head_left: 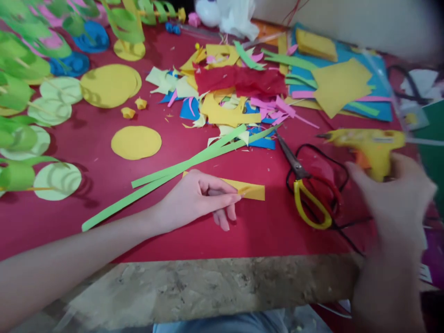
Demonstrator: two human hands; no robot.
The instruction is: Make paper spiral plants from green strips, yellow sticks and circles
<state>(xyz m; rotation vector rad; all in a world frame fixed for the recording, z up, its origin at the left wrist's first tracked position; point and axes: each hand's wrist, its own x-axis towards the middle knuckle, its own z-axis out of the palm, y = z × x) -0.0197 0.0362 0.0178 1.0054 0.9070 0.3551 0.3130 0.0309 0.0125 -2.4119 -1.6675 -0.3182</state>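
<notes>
Left hand (197, 196) pinches the flat yellow paper strip (257, 193); right hand (397, 192) blurs, grip unclear to me: steady that yellow plastic glue gun (371, 139).

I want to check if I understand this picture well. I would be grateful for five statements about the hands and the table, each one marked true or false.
1. The left hand has its thumb at a yellow strip. True.
2. The scissors are in the left hand. False: they lie on the red surface.
3. The right hand is at the handle of a yellow glue gun. True.
4. The two long strips beyond the left hand are blue. False: they are light green.
5. Two small yellow stars lie near yellow discs. True.
</notes>
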